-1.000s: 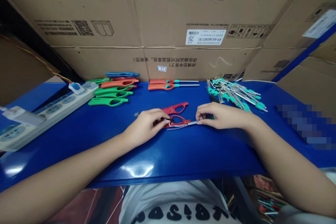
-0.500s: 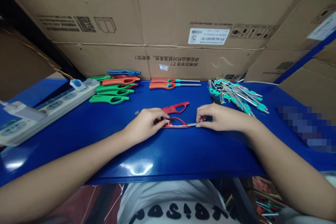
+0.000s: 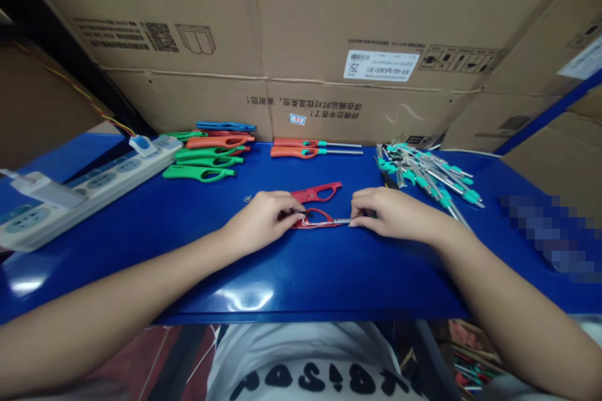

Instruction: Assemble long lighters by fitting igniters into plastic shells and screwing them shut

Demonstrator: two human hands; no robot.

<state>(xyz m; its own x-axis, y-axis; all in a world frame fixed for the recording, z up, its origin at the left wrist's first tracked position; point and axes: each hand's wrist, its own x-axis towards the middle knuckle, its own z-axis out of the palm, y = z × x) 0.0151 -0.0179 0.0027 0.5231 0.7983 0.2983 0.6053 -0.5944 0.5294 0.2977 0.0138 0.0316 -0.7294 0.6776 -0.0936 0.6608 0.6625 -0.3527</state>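
My left hand [image 3: 261,219] is closed in a pinch at the left end of a red lighter shell half [image 3: 324,226] lying on the blue table. A small black part [image 3: 305,213] with white wire shows at its fingertips; exactly what they grip is partly hidden. With thumb and fingers, my right hand [image 3: 392,213] pinches the metal tube [image 3: 343,221] that sticks out of the shell's right end. Just behind lies a second red shell half [image 3: 310,194], partly covered by my left hand. Tiny metal pieces [image 3: 248,198] rest left of it.
Green lighter shells [image 3: 200,173] and orange ones are stacked at back left, beside a white power strip [image 3: 101,182]. Two orange lighters [image 3: 294,151] lie at the back. Metal tubes with teal fittings [image 3: 423,172] are heaped at back right. A cardboard box [image 3: 301,56] walls the rear.
The camera view has shifted slightly. Both hands keep their grip at the red shell half, with only slight movement of the fingers.
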